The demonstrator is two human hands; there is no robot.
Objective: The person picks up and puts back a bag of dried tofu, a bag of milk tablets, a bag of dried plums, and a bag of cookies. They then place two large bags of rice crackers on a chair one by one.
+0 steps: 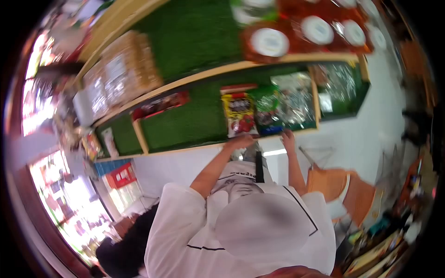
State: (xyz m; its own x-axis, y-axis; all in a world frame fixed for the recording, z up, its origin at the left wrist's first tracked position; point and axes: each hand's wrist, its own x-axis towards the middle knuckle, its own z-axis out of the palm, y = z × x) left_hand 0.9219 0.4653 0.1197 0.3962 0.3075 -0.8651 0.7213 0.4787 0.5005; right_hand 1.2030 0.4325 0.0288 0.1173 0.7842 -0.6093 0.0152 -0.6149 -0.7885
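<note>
A yellow and red packet (240,111) lies on the green-lined shelf, beside a green packet (266,109) and several clear packets (295,103). My left hand (242,141) is at the shelf's front edge, at the lower end of the yellow and red packet; its fingers are blurred and I cannot make out a grip. My right hand (287,137) is at the same edge, just below the green and clear packets, with its fingers too small and blurred to read.
Jars with white lids (270,42) stand on the upper level, with brown packages (121,74) at its left. A dark red packet (161,105) lies on the lower shelf (185,148). An orange chair (327,183) is at the right. Someone dark-haired (127,245) is at the lower left.
</note>
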